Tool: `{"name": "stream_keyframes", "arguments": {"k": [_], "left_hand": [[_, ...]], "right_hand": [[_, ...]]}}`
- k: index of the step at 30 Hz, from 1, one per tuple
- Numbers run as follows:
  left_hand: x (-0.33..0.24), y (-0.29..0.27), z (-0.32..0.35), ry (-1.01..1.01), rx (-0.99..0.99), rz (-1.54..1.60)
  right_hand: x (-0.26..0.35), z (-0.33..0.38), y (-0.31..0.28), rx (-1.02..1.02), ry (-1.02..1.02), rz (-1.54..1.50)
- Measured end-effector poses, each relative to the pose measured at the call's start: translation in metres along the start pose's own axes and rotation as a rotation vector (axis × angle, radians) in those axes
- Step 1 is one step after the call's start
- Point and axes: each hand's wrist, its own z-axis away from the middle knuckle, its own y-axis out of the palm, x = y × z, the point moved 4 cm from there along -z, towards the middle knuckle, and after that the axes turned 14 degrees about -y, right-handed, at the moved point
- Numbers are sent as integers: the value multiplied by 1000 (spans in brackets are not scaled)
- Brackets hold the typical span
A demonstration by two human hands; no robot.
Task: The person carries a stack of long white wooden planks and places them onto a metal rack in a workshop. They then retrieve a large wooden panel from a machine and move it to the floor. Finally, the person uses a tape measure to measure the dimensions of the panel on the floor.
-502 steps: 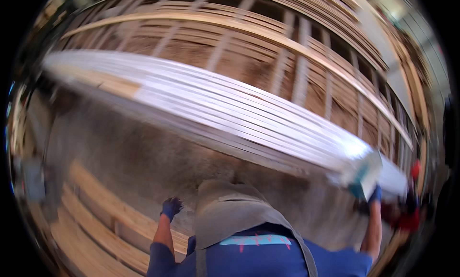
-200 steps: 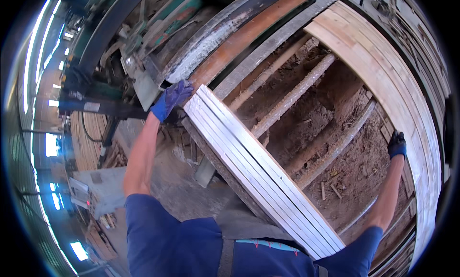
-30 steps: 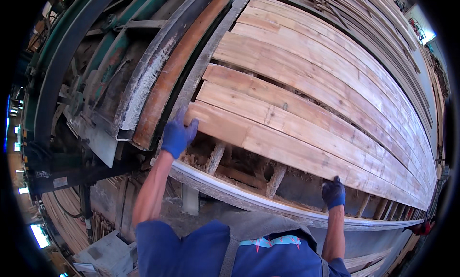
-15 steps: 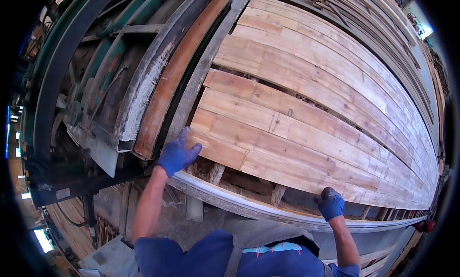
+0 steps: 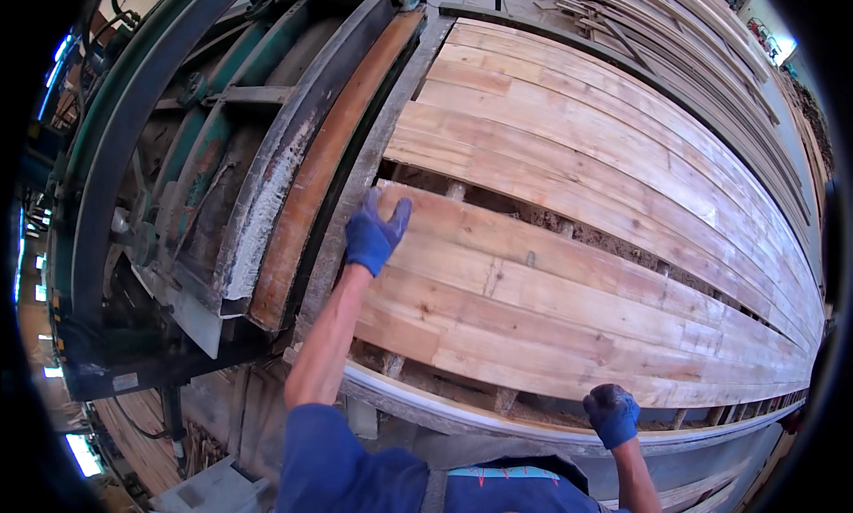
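Both my hands wear blue gloves. My left hand (image 5: 377,233) is open, thumb apart from the fingers, at the left end of the near group of wooden boards (image 5: 498,286), by the corner of its far board. My right hand (image 5: 613,414) is curled into a fist against the front edge of the same group, further right, with nothing visible in it. The near boards lie edge to edge. A long gap, wider at its left end, separates them from the far group of boards (image 5: 569,149).
Left of the boards stands a green and dark metal machine frame (image 5: 200,140) with a rusty orange beam (image 5: 333,167). A pale rail (image 5: 444,397) runs along the front, with cross supports (image 5: 504,399) showing beneath the boards. Stacked strips of wood (image 5: 702,78) lie beyond the far side.
My left hand has moved from the near left corner of the boards to their far left corner. The gap between the groups looks wider, and the near boards sit closer to the front rail.
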Motion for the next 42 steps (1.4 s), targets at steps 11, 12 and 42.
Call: {"name": "stream_keyframes", "arguments": {"k": [11, 12, 42], "left_hand": [[-19, 9, -121, 186, 10, 52], [-25, 20, -140, 148, 36, 31], [314, -310, 102, -246, 149, -217]], "right_hand": [[-11, -16, 25, 236, -170, 193], [-10, -16, 24, 235, -186, 199], [76, 51, 5, -315, -129, -167]]}}
